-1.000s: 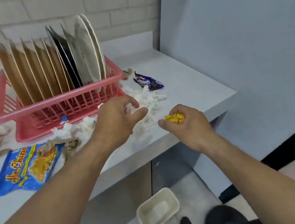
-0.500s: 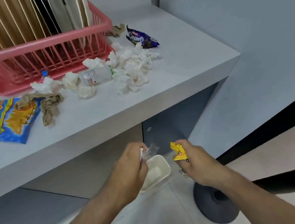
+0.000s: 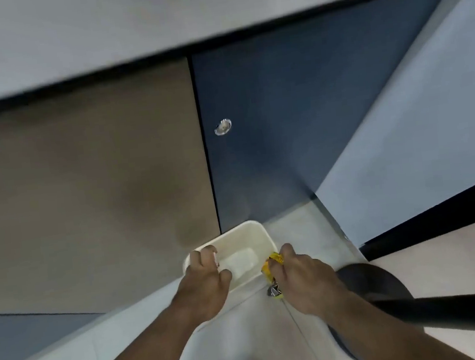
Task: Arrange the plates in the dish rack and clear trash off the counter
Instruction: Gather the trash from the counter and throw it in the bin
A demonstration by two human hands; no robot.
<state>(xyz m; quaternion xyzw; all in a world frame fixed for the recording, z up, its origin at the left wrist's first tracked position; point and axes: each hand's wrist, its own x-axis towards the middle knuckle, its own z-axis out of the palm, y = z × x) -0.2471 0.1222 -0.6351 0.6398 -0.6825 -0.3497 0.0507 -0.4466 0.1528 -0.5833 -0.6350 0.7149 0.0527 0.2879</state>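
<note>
Hovering over white tub [image 3: 261,230] on floor [image 3: 249,344]; pinching small pale scrap [image 3: 216,259] in left grip [image 3: 204,276], clutching yellow wrapper [image 3: 271,264] in right grip [image 3: 302,274].

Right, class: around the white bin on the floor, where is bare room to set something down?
Bare floor: left of the bin, along the brown cabinet, and between the forearms. Crowded: the bin's near rim, under left hand with scrap and right hand with yellow wrapper; dark round base beside.
</note>
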